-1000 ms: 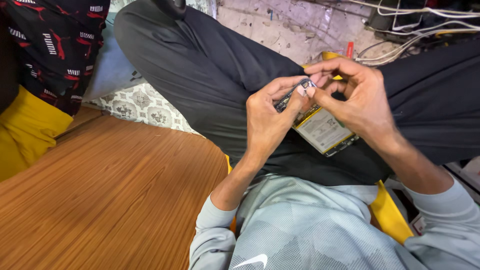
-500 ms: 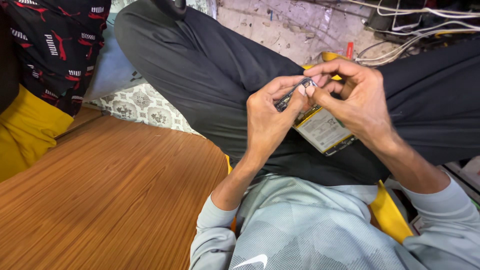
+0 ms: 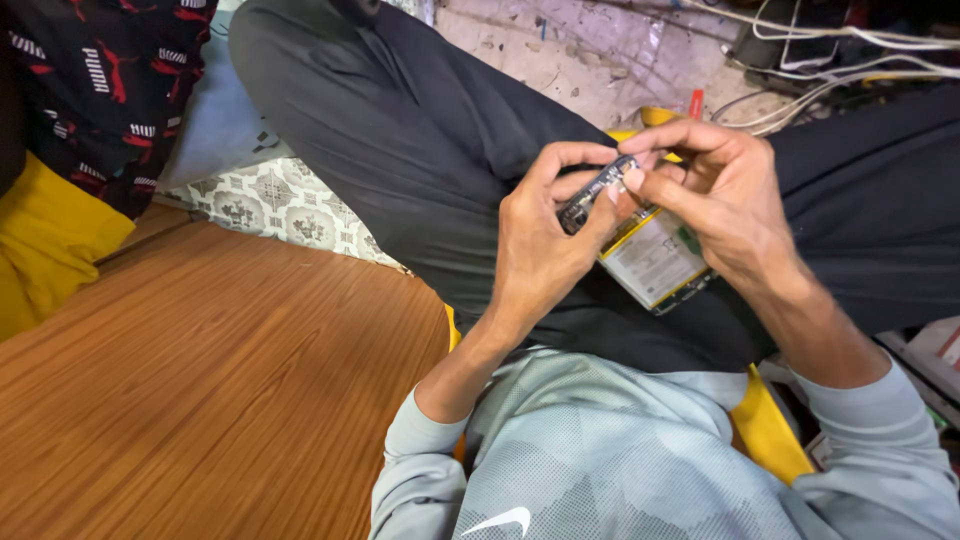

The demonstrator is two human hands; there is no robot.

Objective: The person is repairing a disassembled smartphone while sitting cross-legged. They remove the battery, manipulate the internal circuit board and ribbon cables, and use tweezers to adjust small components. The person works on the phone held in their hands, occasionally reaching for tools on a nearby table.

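Note:
My left hand [image 3: 545, 240] and my right hand [image 3: 725, 195] meet over my lap, above my dark trouser leg [image 3: 420, 130]. Between them is a flat phone battery [image 3: 650, 260] with a pale label and black edge. My left fingers pinch its dark upper edge strip [image 3: 597, 193], and my right thumb and fingertips press on the same strip from the right. Most of the battery's lower part shows below my hands; its top is hidden by my fingers.
A wooden board surface [image 3: 200, 390] fills the lower left. Another person in black patterned and yellow clothing [image 3: 90, 120] sits at the far left. A patterned mat [image 3: 270, 200], a dusty floor [image 3: 560, 50] and white cables [image 3: 830, 60] lie beyond my legs.
My hands have barely moved; the fingers have shifted slightly along the battery's top edge strip.

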